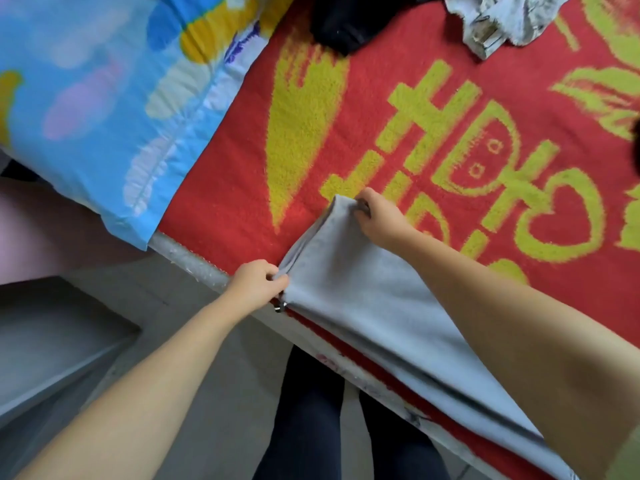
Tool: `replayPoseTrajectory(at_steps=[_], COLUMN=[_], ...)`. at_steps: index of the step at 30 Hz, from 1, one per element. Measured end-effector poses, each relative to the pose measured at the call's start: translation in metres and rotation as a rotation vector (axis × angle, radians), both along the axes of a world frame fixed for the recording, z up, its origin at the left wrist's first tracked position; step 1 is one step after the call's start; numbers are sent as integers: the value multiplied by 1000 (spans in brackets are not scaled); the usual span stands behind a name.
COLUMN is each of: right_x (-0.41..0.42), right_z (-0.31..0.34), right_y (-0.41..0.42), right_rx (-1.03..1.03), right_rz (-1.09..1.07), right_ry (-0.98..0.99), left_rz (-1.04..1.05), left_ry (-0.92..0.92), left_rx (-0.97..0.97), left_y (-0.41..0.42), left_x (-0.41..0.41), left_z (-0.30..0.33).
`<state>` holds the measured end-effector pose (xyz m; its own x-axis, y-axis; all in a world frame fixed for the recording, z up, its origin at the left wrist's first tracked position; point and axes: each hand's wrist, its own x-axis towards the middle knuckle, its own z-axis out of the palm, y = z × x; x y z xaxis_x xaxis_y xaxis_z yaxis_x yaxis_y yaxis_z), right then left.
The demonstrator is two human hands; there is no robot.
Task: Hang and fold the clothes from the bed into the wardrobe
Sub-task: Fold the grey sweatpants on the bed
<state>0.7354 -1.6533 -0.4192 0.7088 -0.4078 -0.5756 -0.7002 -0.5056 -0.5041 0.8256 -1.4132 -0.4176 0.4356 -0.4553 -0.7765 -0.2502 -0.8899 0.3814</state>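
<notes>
A grey garment (360, 299) lies along the near edge of the bed, over the red and yellow blanket (398, 109). My left hand (258, 284) pinches its near corner at the bed's edge. My right hand (379, 218) pinches the far corner, and the end of the garment is stretched between the two hands. A small metal piece (280, 307) shows just under the left hand. The rest of the grey garment runs down to the lower right under my right forearm.
A black garment (349, 22) and a crumpled grey-white garment (502, 22) lie at the far side of the bed. A blue patterned pillow (104, 109) sits at the left. A grey shelf (52, 351) stands by the floor at lower left. My legs stand against the bed edge.
</notes>
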Motion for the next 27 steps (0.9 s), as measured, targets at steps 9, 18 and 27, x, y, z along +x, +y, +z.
replayPoseTrajectory(at_steps=[9, 18, 27], right_x=[-39, -268, -519], right_z=[7, 49, 64], right_y=[27, -27, -34], right_rx=[-149, -300, -406], right_rz=[-114, -346, -529], right_ry=[14, 231, 232], left_rz=[-110, -525, -913], left_ry=[-440, -285, -286], left_rx=[-169, -335, -445], left_y=[-24, -151, -213], left_x=[-36, -166, -394], left_z=[9, 41, 53])
